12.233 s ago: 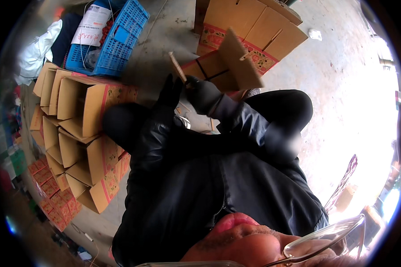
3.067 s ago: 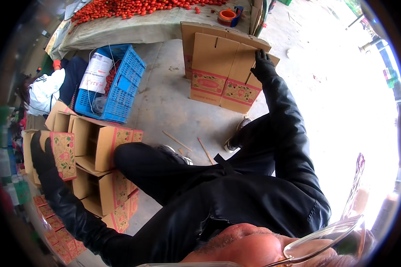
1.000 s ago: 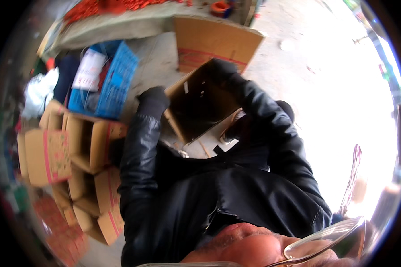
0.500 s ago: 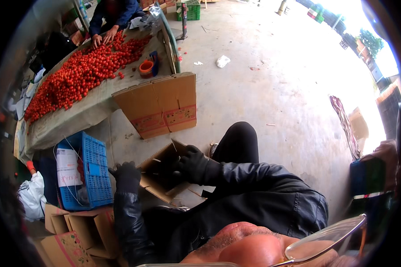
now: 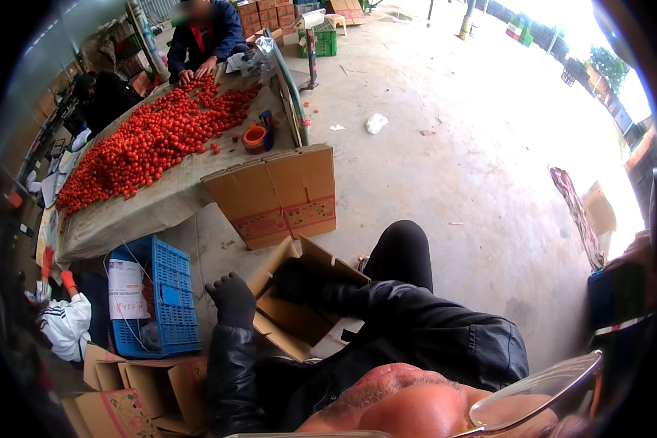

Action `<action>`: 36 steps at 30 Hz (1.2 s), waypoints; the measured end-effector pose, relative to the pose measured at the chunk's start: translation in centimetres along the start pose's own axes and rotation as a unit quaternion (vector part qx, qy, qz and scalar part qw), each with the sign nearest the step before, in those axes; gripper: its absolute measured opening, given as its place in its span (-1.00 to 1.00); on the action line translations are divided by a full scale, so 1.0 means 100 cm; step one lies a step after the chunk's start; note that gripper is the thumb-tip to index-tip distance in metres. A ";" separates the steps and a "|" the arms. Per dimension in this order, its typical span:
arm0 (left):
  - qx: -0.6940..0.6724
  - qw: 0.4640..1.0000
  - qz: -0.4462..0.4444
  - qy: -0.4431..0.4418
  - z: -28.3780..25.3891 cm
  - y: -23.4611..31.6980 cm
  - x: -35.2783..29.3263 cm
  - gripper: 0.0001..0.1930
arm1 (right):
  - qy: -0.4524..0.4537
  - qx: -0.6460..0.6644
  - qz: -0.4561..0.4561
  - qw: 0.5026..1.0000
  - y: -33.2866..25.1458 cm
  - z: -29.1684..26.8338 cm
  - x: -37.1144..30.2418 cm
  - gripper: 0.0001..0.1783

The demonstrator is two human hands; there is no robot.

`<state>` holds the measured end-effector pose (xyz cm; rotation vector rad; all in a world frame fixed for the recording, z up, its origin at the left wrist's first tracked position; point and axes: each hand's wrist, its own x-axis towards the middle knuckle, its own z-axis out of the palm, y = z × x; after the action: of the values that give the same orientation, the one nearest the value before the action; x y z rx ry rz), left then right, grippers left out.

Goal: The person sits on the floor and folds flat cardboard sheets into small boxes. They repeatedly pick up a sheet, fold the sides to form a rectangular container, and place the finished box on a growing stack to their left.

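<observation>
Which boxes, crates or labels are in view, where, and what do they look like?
Open brown carton: centre, flaps up, left hand on its edge, right hand inside.
Flattened cartons: leaning on the fruit table, brown with a red-patterned band.
Blue crate: left, slatted plastic.
White label sheet: on the crate, rectangular.
Open cartons: lower left, brown with red print.
Green crate: top, far back.

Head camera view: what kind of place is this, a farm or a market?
Probably a produce packing yard. A long table is heaped with small red fruit, a person sorts at its far end, and gloved hands work an open cardboard box beside flattened cartons.
</observation>
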<state>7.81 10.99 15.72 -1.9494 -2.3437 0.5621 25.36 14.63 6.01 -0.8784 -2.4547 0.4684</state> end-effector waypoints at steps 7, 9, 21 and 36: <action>-0.129 0.991 0.015 -0.035 0.021 -0.018 -0.009 -0.78 | -0.008 -0.058 -0.090 0.994 0.006 0.010 -0.004 -0.57; -0.148 0.989 0.021 -0.012 0.026 -0.018 -0.014 -0.79 | 0.047 -0.097 -0.117 0.987 0.003 0.013 -0.010 -0.58; -0.183 0.983 0.022 0.019 0.022 -0.018 -0.019 -0.77 | -0.201 0.025 -0.103 0.974 -0.016 -0.039 0.006 -0.62; -0.130 0.991 0.027 0.014 0.033 -0.013 -0.014 -0.83 | -0.327 0.114 -0.041 0.937 -0.018 -0.030 -0.039 -0.65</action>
<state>6.00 8.63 13.28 -2.1134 -2.4614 0.2373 28.81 11.20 8.04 -0.5765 -2.9171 1.1411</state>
